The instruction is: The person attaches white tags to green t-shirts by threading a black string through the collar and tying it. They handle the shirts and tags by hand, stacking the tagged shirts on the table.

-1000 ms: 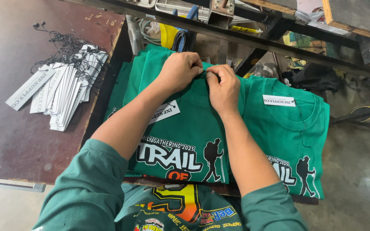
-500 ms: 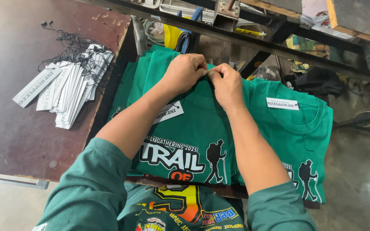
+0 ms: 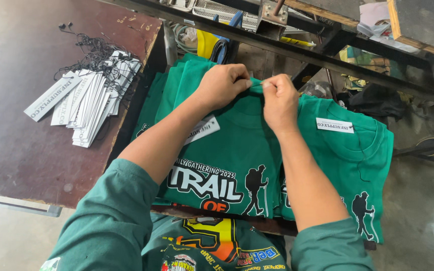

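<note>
A stack of green printed T-shirts [image 3: 229,150] lies in front of me. My left hand [image 3: 221,84] and my right hand [image 3: 279,100] meet at the collar of the top shirt, both pinching the fabric there. A white paper hang tag [image 3: 203,128] lies on that shirt beside my left forearm. To the right sits a second green shirt stack [image 3: 350,155] with a white tag [image 3: 334,125] at its collar.
A dark brown table [image 3: 21,150] on the left carries a fanned pile of white hang tags [image 3: 89,98] with black strings [image 3: 94,50]. Black metal frame bars [image 3: 327,55] cross behind the shirts, with clutter beyond. Grey floor [image 3: 423,211] shows at right.
Both hands stay pinched at the collar and shift only slightly. The view has drifted a little, so the shirts and tags sit a bit differently in frame.
</note>
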